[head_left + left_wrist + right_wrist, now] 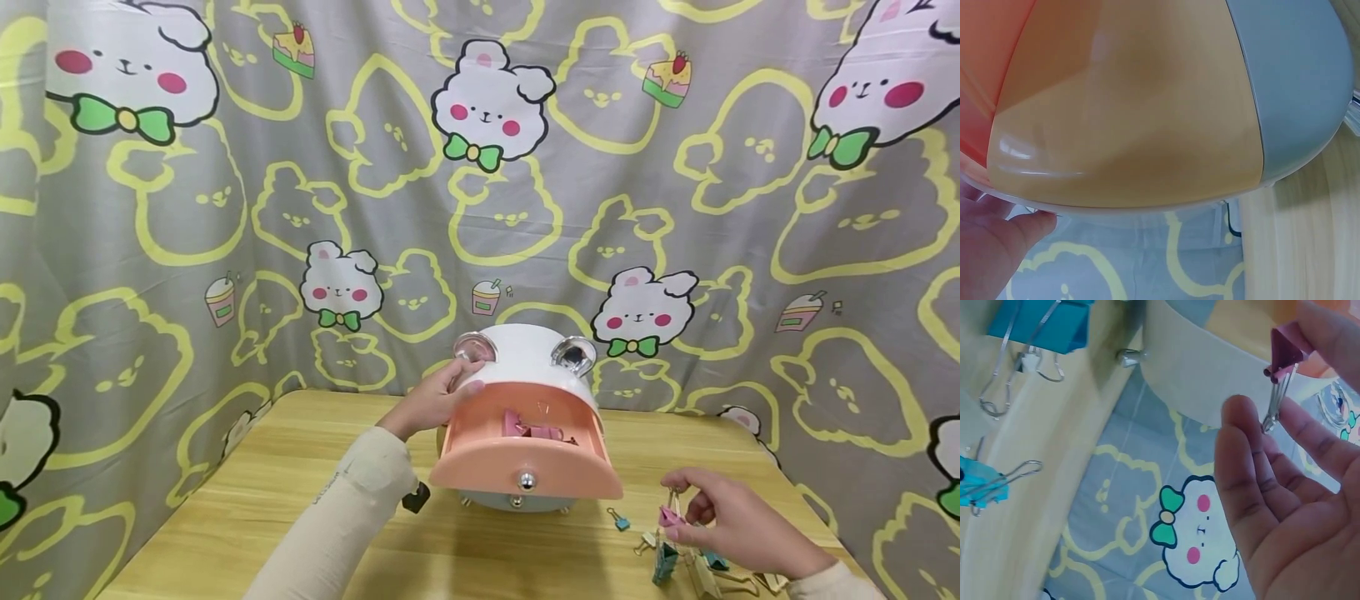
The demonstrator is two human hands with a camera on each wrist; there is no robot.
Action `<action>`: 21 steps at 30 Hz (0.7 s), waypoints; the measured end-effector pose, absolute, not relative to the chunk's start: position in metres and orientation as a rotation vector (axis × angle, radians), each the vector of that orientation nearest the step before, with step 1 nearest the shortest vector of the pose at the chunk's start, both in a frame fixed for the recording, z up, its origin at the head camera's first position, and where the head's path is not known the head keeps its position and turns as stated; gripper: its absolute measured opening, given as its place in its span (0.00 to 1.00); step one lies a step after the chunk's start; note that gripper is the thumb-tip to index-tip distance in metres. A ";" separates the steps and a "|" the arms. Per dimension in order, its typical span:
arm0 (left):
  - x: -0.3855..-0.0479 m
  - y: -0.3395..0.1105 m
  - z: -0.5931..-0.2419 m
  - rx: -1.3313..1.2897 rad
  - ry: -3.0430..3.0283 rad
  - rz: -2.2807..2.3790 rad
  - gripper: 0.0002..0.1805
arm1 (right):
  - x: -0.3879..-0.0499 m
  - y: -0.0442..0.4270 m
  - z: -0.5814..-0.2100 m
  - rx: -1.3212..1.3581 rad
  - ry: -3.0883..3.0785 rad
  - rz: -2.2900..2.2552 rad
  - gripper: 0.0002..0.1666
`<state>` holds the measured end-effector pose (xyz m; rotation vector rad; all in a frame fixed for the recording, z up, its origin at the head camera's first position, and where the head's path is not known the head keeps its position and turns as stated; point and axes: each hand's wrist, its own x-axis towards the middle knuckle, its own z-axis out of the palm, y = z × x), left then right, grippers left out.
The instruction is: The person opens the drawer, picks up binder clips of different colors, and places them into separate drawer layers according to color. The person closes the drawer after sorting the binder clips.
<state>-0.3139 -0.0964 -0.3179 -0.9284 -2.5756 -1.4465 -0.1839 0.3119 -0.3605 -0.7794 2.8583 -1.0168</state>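
Pinching pink clip [670, 517] in right hand [738, 521]; left hand [435, 396] resting straight-fingered on case [517, 346]. I'm judging straight lifting safest: nearby teal clip [664, 563] risking snags.

Free from above into the drawer [480, 417], barred on the near side by its front [480, 471], bounded at far by the dome [517, 358], part-filled by pink clips [513, 424]. Obstructed on the left by the left hand [431, 402], touching the dome's edge. Passable on the right across the table [247, 483] to the right hand [735, 518], over a small blue clip [621, 523]. Crowded below that hand by a clip pile [664, 562]. Walled off at far by the curtain [495, 233].
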 end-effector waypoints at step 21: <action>-0.309 -0.095 -0.316 -0.904 -2.581 -1.364 0.23 | -0.188 0.300 -0.333 -0.833 3.068 -1.033 0.32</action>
